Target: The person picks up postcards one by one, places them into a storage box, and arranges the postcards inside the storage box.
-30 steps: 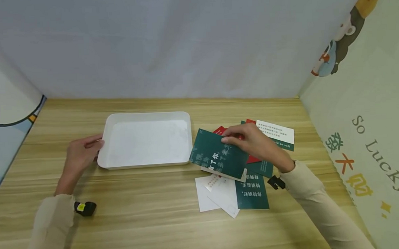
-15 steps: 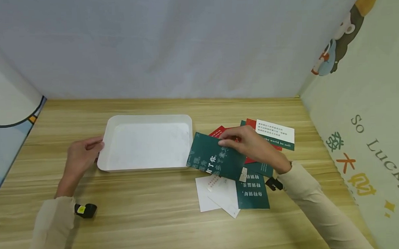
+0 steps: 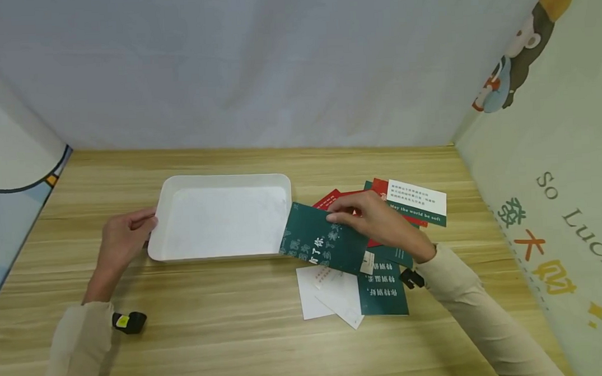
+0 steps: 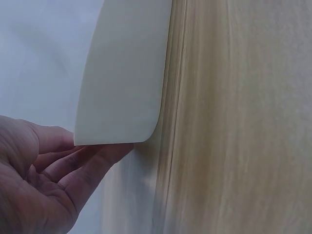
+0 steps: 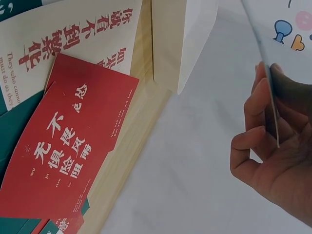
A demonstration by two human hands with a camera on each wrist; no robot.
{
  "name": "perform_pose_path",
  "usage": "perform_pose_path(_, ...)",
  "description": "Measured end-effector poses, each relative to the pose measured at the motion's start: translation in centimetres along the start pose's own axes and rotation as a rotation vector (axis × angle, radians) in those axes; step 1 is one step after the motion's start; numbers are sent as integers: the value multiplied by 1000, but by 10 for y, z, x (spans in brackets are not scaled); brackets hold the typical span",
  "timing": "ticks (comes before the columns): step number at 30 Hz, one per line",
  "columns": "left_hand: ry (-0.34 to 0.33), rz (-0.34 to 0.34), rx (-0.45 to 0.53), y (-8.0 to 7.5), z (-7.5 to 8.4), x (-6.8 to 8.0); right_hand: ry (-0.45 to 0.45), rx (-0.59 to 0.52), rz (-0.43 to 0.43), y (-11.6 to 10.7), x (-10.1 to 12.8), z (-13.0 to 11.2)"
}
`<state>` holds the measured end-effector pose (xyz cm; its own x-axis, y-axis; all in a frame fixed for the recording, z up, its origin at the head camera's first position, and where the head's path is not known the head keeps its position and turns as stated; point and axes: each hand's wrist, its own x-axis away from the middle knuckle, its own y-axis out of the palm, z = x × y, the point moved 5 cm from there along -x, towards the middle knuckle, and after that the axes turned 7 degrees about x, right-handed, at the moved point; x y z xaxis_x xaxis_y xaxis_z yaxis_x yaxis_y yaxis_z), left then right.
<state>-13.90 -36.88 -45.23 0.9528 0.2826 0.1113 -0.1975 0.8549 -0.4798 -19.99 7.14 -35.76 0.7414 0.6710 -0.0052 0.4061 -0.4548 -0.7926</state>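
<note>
Green card (image 3: 310, 241), one, in right fingers (image 5: 255, 105), one tray (image 3: 222, 222)

Your head camera looks forward and down over the worktop (image 3: 211, 338) to its far corners; close in, your left wrist view shares the white tray (image 3: 225, 182) with it, your right, facing the far edge, the printed cards (image 5: 68, 141).

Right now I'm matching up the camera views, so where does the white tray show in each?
Head: the white tray sits left of centre, slightly below mid-height.
Left wrist: its wall, upper area, left of centre.
Right wrist: its corner, top edge, slightly right of centre.
Shared landmark: the wooden table, in all three.
</note>
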Motion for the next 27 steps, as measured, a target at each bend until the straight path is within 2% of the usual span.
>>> perform_pose_path(13,-32,-38,38,1,-2,7,-4,12,-5,12,-3,3)
perform_pose_path(27,-14,-36,29,0,-4,14,9,-24,-27,20,-6,1)
